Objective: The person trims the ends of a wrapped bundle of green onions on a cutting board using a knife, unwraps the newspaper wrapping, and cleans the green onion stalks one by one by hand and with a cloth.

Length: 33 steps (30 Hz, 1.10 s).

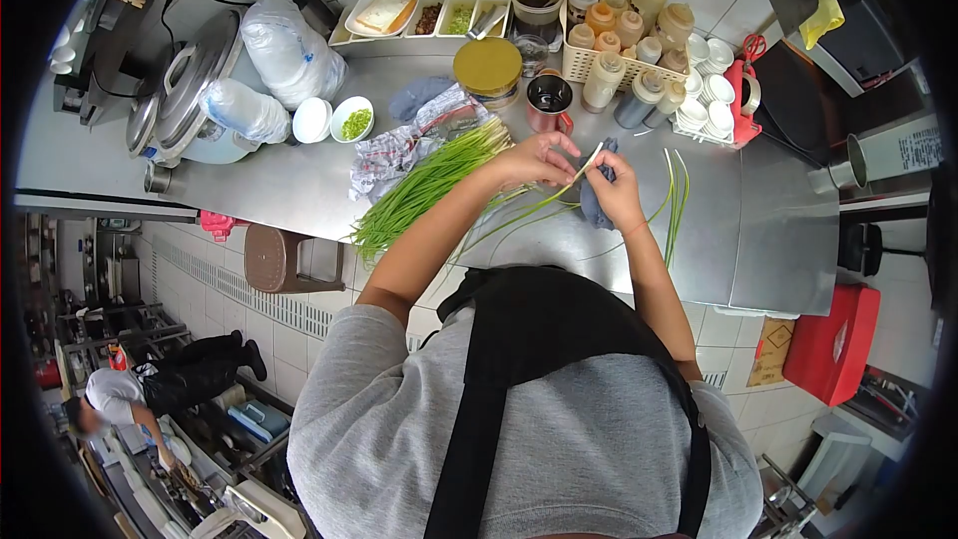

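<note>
Bunch of green onions [424, 190] being laid on counter [783, 210], left of hands; stalk [544, 203] being held in right hand [614, 188], beside left hand [544, 162]. Loose stalks [685, 185] being spread right of right hand. Behind bunch, tin [487, 62] being placed, mug [548, 118] being set right of it. Farther right, bottles [601, 16] being kept in basket [576, 65], small cups [717, 90] being stacked alongside. Left of tin, two bowls being lined up beside bags [284, 50]. Stool [274, 258] being stationed on floor before counter.
</note>
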{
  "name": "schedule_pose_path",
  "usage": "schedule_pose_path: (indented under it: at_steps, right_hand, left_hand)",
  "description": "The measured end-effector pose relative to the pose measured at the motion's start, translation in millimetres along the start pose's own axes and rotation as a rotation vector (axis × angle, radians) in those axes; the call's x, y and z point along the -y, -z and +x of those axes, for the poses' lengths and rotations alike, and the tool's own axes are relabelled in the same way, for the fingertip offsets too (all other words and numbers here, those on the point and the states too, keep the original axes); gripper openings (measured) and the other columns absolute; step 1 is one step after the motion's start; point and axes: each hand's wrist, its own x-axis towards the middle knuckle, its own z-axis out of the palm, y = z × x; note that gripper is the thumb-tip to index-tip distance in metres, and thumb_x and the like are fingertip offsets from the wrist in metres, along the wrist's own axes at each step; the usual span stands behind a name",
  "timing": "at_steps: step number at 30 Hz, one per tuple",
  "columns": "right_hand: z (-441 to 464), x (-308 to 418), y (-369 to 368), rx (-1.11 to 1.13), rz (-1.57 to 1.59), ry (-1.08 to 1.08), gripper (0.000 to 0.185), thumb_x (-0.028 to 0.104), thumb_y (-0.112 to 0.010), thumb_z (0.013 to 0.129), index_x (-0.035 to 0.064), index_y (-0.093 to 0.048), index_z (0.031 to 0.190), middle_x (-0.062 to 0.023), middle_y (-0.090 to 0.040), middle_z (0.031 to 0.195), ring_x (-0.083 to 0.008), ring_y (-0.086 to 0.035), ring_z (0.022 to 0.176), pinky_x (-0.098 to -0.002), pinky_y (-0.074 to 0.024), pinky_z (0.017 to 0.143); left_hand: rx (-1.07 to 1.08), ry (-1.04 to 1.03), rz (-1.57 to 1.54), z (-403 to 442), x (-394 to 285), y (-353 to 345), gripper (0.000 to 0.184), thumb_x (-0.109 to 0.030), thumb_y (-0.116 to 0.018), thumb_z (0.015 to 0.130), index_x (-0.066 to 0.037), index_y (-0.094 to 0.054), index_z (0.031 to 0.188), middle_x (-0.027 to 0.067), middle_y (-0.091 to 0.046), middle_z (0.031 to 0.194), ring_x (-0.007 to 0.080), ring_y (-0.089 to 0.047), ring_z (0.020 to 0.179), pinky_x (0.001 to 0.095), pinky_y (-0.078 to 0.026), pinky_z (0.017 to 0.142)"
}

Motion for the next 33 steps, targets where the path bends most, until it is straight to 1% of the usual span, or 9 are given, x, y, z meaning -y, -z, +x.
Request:
schedule_pose_path:
  at_steps: [2,5,11,15,17,21,24,30,33]
  right_hand:
    - [-0.8,1.0,-1.3,0.025,0.064,-0.051,0.005,0.009,-0.064,0.077,0.0051,-0.061,0.077,-0.0068,-0.054,0.08,-0.0173,-0.052,0.079,-0.0284,-0.0413,0.074]
    - [-0.2,0.5,-4.3,0.062,0.167,-0.094,0.006,0.011,-0.065,0.079,0.0055,-0.064,0.08,-0.0062,-0.057,0.082,-0.0167,-0.052,0.08,-0.028,-0.0415,0.076]
    - [-1.3,-0.3,-3.4,0.109,0.234,-0.119,0.012,0.018,-0.068,0.081,0.0055,-0.066,0.081,-0.0055,-0.059,0.084,-0.0149,-0.053,0.083,-0.0269,-0.0415,0.077]
    - [-0.3,-1.6,-3.1,0.134,0.185,-0.052,0.011,0.016,-0.069,0.081,0.0056,-0.066,0.083,-0.0044,-0.06,0.084,-0.0136,-0.053,0.082,-0.0264,-0.0418,0.077]
    - [1.1,-5.6,-5.2,0.026,0.225,-0.113,0.01,0.014,-0.069,0.08,0.0051,-0.066,0.083,-0.0042,-0.061,0.083,-0.013,-0.054,0.081,-0.0265,-0.0423,0.076]
    - [2.3,-10.8,-6.7,-0.014,0.3,-0.165,0.01,0.013,-0.069,0.08,0.0042,-0.065,0.082,-0.0048,-0.06,0.084,-0.013,-0.054,0.081,-0.0265,-0.0427,0.076]
    - [0.1,-2.6,-4.4,0.113,0.324,-0.189,0.011,0.014,-0.07,0.08,0.0035,-0.065,0.081,-0.0053,-0.059,0.084,-0.0132,-0.054,0.081,-0.0263,-0.0424,0.075]
    - [1.7,-9.6,4.3,0.128,0.228,-0.25,0.013,0.016,-0.07,0.08,0.0038,-0.065,0.08,-0.0029,-0.058,0.081,-0.0114,-0.052,0.08,-0.0254,-0.0418,0.074]
    - [0.9,-0.2,7.0,0.086,0.17,-0.171,0.013,0.016,-0.07,0.08,0.0039,-0.065,0.08,-0.0026,-0.058,0.08,-0.0111,-0.052,0.078,-0.025,-0.042,0.072]
  left_hand:
    - [0.069,0.011,0.008,4.5,1.8,0.6,0.045,-0.001,-0.071,0.074,-0.006,-0.046,0.112,0.0077,-0.064,0.084,0.0116,-0.061,0.076,0.0228,-0.048,0.064]
    - [0.005,0.003,0.043,1.0,-2.0,-3.9,0.047,-0.003,-0.072,0.073,-0.006,-0.045,0.111,0.0067,-0.064,0.08,0.0114,-0.06,0.073,0.0229,-0.048,0.063]
    - [-0.131,-0.143,0.189,-3.0,-0.6,-12.9,0.049,-0.005,-0.073,0.074,-0.007,-0.042,0.112,0.0066,-0.062,0.082,0.011,-0.062,0.075,0.0219,-0.049,0.067]
    - [-0.185,-0.178,0.192,-3.7,2.0,-13.8,0.048,-0.004,-0.073,0.074,-0.007,-0.043,0.11,0.0071,-0.062,0.082,0.0107,-0.062,0.076,0.0223,-0.049,0.068]
    - [-0.165,-0.19,0.258,-4.6,2.6,-14.2,0.046,-0.004,-0.073,0.074,-0.007,-0.043,0.109,0.007,-0.062,0.082,0.0102,-0.062,0.076,0.0222,-0.049,0.069]
    - [-0.22,-0.181,0.339,-4.7,0.8,-15.5,0.044,-0.003,-0.072,0.075,-0.007,-0.044,0.108,0.0068,-0.062,0.082,0.0102,-0.061,0.076,0.0224,-0.049,0.069]
    - [-0.249,-0.254,0.344,-1.7,4.4,-16.4,0.043,-0.003,-0.072,0.075,-0.006,-0.044,0.108,0.0067,-0.061,0.082,0.0106,-0.061,0.077,0.0225,-0.049,0.069]
    - [-0.199,-0.263,0.276,-0.4,11.6,-12.2,0.032,0.0,-0.062,0.082,-0.005,-0.043,0.107,0.0058,-0.059,0.084,0.012,-0.061,0.077,0.0238,-0.049,0.069]
    - [-0.145,-0.242,0.249,-6.1,3.5,-13.4,0.031,0.002,-0.059,0.083,-0.005,-0.041,0.109,0.0059,-0.059,0.086,0.0127,-0.061,0.078,0.0251,-0.049,0.07]
